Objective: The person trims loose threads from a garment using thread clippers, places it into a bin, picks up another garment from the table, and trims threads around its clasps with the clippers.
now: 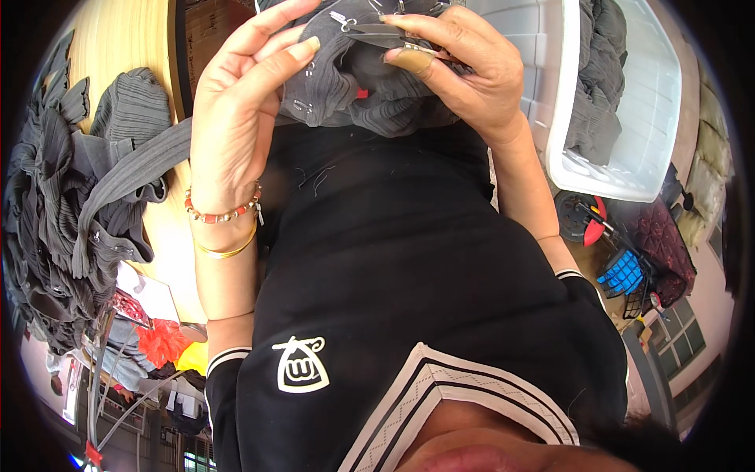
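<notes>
Dark grey ribbed fabric is bunched over my lap at the top of the view. Small metal hooks or clips are spread along its edge. My left hand holds that edge, thumb on top and other fingers partly behind the cloth. Between the thumb and fingers of my right hand is a pair of dark-bladed thread snips. Its tips point left, close to one of the metal pieces. Whether the blades touch thread is too small to tell.
Left, a pale wooden table bears a heap of grey ribbed garments, one long strip trailing toward my lap. Right stands a white plastic bin with grey fabric inside. Beyond it are a blue basket and a dark red quilted cover.
</notes>
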`<state>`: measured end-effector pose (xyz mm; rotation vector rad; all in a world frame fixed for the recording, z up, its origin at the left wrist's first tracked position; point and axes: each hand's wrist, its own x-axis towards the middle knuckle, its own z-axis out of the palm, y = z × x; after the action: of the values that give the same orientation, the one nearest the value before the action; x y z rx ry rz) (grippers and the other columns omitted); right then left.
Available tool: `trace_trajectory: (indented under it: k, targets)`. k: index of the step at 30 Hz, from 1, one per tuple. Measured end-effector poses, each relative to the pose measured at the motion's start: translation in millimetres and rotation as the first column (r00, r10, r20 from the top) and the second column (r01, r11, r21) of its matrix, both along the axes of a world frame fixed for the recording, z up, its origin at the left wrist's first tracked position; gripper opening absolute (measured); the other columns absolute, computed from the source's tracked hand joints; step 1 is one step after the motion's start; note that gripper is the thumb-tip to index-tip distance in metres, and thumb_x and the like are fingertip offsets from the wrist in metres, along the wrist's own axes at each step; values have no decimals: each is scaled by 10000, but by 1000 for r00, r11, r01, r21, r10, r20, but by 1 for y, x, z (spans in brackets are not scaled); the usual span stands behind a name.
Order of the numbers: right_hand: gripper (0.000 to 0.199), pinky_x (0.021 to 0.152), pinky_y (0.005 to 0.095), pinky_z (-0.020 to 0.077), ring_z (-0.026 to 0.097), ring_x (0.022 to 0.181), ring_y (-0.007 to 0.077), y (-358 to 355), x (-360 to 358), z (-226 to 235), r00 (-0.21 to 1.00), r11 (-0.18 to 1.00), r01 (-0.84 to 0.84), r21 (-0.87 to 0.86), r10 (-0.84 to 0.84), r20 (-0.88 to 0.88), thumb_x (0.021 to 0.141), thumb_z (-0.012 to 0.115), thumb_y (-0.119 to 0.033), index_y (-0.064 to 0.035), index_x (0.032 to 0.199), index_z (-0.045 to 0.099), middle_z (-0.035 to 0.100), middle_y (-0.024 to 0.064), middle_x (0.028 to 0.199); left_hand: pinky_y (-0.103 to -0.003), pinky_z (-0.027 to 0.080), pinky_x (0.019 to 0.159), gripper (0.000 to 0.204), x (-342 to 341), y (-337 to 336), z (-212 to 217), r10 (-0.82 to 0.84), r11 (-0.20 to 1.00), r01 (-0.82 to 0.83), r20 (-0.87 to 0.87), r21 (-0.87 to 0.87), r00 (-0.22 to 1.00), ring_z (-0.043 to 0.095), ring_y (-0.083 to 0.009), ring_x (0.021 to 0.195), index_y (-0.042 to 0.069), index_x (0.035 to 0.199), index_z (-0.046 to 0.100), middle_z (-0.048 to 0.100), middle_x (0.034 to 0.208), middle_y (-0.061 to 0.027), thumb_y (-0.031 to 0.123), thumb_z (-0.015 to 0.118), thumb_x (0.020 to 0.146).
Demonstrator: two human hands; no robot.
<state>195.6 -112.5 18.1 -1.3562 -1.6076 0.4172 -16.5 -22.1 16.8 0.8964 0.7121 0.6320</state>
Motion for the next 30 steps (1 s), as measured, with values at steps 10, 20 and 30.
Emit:
trace_trajectory:
  k: [10, 20, 30]
  targets:
    - [290, 516, 287, 404, 545, 569, 181, 1, -1, -1, 1000, 1000, 8, -2, -8, 19, 750, 812, -79, -1, 1017, 731, 591, 84, 696, -234, 445, 988, 410, 1, -2, 1, -30, 999, 30, 8, 12, 1000, 624, -112, 1080, -52, 1343, 525, 662, 1205, -115, 0, 577, 940]
    - [283, 512, 270, 378, 516, 566, 147, -5, 1, 8, 996, 995, 34, -91, -41, -75, 767, 807, -61, 18, 1026, 726, 572, 60, 680, -231, 470, 957, 410, -5, 5, 4, -80, 996, 79, 25, 37, 996, 629, -113, 1071, -52, 1371, 499, 648, 1227, -130, 40, 532, 973]
    - [314, 497, 235, 285, 425, 586, 68, -11, 1, 10, 997, 996, -54, -76, 58, 59, 745, 797, -22, -18, 1054, 741, 527, -2, 697, -234, 497, 885, 462, 11, -11, 12, -17, 999, 19, 75, -35, 997, 655, -143, 1006, -58, 1375, 458, 685, 1129, -143, -54, 562, 925]
